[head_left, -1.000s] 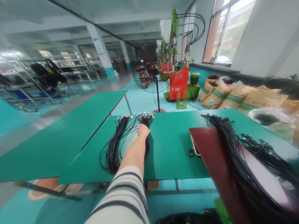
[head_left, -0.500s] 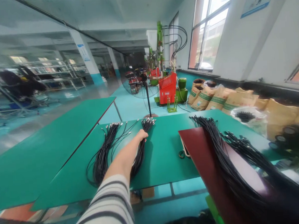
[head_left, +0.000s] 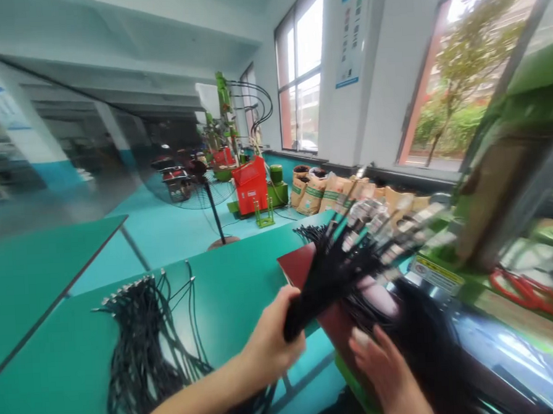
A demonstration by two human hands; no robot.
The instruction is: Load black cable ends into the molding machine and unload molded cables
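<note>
My left hand (head_left: 276,330) is wrapped round a bundle of black cables (head_left: 326,272), lifted above the front of the green table (head_left: 233,265). The silvery connector ends fan out up and to the right, blurred. My right hand (head_left: 377,356) is below and right of the bundle, fingers apart, over the edge of a dark red board (head_left: 298,261). Another pile of black cables (head_left: 139,344) lies on the table at the left, its connector tips pointing away. More black cables (head_left: 312,231) lie across the red board, partly hidden behind the lifted bundle.
A second green table (head_left: 43,262) stands at the left. Beyond the tables are a floor fan (head_left: 198,169), a red machine (head_left: 251,187) and paper sacks (head_left: 310,196) by the wall. A green machine (head_left: 499,133) rises close at the right.
The view has turned right. My left hand has raised its cable bundle off the table and brought it nearer and to the right. My right hand has come into view.
</note>
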